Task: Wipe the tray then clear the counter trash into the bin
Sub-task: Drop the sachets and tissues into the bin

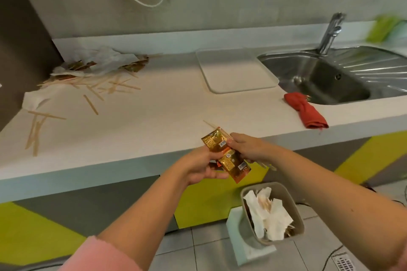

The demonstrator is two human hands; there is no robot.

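Observation:
Both hands hold a bunch of orange-brown sauce packets [229, 158] in front of the counter's edge, above and left of the bin. My left hand [202, 167] grips them from below, my right hand [244, 149] from the upper right, along with some wooden sticks. The grey bin [295, 211] stands on the floor below, with crumpled white paper and sticks inside. A white tray [237, 72] lies on the counter beside the sink. More trash [99, 64], crumpled paper, packets and several wooden sticks [92, 92], lies scattered at the counter's left.
A red cloth [306, 112] lies on the counter [154, 116] edge by the steel sink [326, 79] with its tap [330, 33]. A dark cabinet side [19, 39] stands at far left. A white box [240, 242] sits against the bin. Cables run over the tiled floor at right.

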